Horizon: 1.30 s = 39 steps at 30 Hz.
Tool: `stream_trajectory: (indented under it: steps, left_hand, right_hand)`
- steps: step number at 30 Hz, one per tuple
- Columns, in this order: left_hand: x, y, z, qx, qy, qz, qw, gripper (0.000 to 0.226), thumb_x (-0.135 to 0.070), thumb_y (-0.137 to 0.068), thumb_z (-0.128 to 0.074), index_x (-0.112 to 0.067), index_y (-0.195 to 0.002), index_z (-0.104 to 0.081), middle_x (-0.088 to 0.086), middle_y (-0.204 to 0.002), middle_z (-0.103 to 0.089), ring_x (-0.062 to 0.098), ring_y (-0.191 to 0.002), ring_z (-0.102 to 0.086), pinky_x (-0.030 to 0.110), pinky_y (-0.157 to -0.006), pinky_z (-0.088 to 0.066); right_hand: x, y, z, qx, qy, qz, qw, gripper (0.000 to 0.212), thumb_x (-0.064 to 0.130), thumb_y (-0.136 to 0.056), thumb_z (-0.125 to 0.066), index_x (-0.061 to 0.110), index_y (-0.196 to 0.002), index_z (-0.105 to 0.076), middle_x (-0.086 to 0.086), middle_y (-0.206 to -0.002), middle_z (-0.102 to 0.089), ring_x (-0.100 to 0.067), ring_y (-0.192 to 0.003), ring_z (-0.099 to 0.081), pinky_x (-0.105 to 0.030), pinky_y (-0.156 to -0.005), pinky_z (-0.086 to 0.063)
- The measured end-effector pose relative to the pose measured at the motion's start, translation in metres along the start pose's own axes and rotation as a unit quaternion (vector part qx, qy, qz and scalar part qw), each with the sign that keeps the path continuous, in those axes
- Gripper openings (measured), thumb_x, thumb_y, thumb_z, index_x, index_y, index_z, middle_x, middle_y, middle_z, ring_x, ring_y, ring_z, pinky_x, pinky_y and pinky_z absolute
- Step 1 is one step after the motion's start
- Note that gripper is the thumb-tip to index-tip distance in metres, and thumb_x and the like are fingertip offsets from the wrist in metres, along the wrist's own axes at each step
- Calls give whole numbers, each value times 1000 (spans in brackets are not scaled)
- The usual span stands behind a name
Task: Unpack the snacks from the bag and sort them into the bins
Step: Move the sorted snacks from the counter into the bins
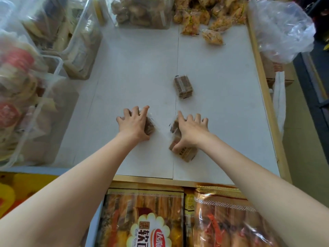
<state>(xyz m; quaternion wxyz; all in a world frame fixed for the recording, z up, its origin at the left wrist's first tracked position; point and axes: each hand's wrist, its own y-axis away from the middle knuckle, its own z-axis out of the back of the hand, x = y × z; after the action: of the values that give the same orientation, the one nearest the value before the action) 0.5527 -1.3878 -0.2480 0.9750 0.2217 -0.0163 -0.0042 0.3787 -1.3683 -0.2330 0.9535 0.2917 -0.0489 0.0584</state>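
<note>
On the white tabletop (138, 68), my left hand (133, 123) lies over a brown wafer packet (150, 126), its fingers curled round it. My right hand (191, 130) grips several brown wafer packets (184, 152) that lie bunched under the palm. A third brown wafer packet (183, 85) lies alone farther back, past both hands. A heap of yellow snack packets (208, 16) sits at the far right of the table. A crumpled clear plastic bag (283, 29) hangs over the right edge.
Clear plastic bins (83, 43) full of wrapped snacks line the left side, and another bin (142, 11) stands at the back. Large bread packs (146, 221) lie below the near table edge. A wooden rim (263, 82) runs along the table's right side.
</note>
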Motion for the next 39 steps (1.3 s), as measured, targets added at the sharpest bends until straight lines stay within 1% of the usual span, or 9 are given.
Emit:
stream_trajectory:
  steps: [2,6,11,15,18,22,27,33,39]
  left_hand:
    - [3,-1,1,35,25,17,999,98,-35,-71,-74,-31,-145,-9,3,-142,-27,35,-124,-30,42,-90,-36]
    - [6,-2,3,44,58,15,997,87,-33,-69,-76,-27,-138,-23,4,-134,-36,35,-119,-33,39,-82,-35]
    - [6,-1,4,40,54,11,998,87,-33,-69,-77,-25,-138,-24,5,-133,-36,36,-119,-34,42,-85,-38]
    - [5,-1,3,37,46,4,998,86,-32,-70,-76,-25,-138,-23,5,-133,-35,37,-118,-33,42,-82,-37]
    - [7,-2,1,34,49,0,998,86,-31,-70,-75,-26,-137,-23,6,-133,-33,37,-118,-33,43,-82,-37]
    - [9,2,-5,15,42,-8,999,91,-33,-70,-74,-26,-142,-18,7,-136,-30,38,-117,-33,44,-86,-38]
    - [14,25,-16,-25,45,-22,998,95,-38,-73,-72,-26,-146,-13,11,-134,-31,38,-113,-40,44,-89,-39]
    - [35,75,-33,-54,153,14,987,91,-40,-73,-71,-26,-145,-17,9,-135,-35,35,-114,-42,44,-91,-40]
    - [72,131,-31,-150,314,10,938,90,-36,-69,-76,-24,-142,-24,9,-128,-42,33,-112,-46,43,-94,-42]
  right_hand:
    - [6,0,-10,11,-1,6,1000,118,55,-63,-78,12,-147,-8,-13,-136,-37,-35,-126,-35,-47,-100,-29]
    - [-3,-17,9,-87,-137,-25,986,91,47,-63,-80,10,-130,-32,-12,-128,-47,-33,-120,-45,-40,-95,-33]
    - [-13,-64,63,-217,-270,-23,938,101,47,-62,-82,0,-133,-28,-16,-134,-35,-31,-130,-32,-40,-106,-30]
    - [-2,-96,66,-154,-184,-16,971,99,55,-60,-80,7,-133,-32,-17,-142,-20,-37,-133,-22,-44,-108,-27]
    - [-3,-110,65,-23,-109,-41,993,108,66,-61,-74,24,-146,-21,-13,-156,12,-49,-139,4,-59,-112,-12]
    - [-3,-111,66,5,-84,-33,996,104,70,-56,-72,26,-139,-28,-14,-151,1,-50,-133,-14,-56,-110,-23]
    - [7,-80,44,32,-58,-22,998,108,68,-57,-73,29,-145,-23,-8,-156,16,-49,-138,-5,-57,-110,-17]
    - [25,-21,-7,-68,-92,-13,993,100,64,-58,-75,23,-138,-33,0,-152,-3,-43,-125,-30,-49,-101,-30]
    - [71,45,-11,-144,-145,67,977,91,63,-57,-76,19,-128,-40,1,-148,-9,-38,-118,-35,-48,-96,-33]
